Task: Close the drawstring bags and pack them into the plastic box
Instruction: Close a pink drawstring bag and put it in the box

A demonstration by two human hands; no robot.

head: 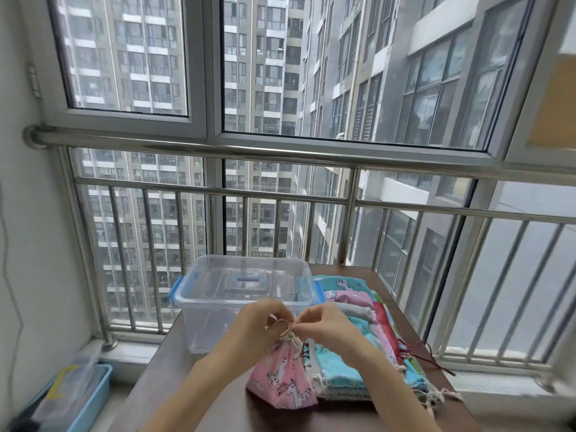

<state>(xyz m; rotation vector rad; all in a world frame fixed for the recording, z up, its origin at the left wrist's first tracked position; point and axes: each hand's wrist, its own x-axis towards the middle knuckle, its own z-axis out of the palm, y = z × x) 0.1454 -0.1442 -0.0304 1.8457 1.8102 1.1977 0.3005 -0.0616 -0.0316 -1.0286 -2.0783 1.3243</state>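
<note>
Pink cloth drawstring bag (pixel 282 377) with white unicorns, soft and puffy, standing on the smooth brown table (pixel 174 378) near the front edge. Bunched tight at the neck by a cream cord (pixel 288 332). Left hand (pixel 258 322) and right hand (pixel 325 324) both pinching that cord, fingers curled. Just beside, a flat pile of soft printed cloth bags (pixel 343 369). Behind, a clear hard plastic box (pixel 246 294) with blue clips; lid shape showing through, inside or under, cannot tell.

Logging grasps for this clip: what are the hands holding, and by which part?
Both the left hand and right hand pinch the cream drawstring at the gathered neck of the pink bag.
</note>
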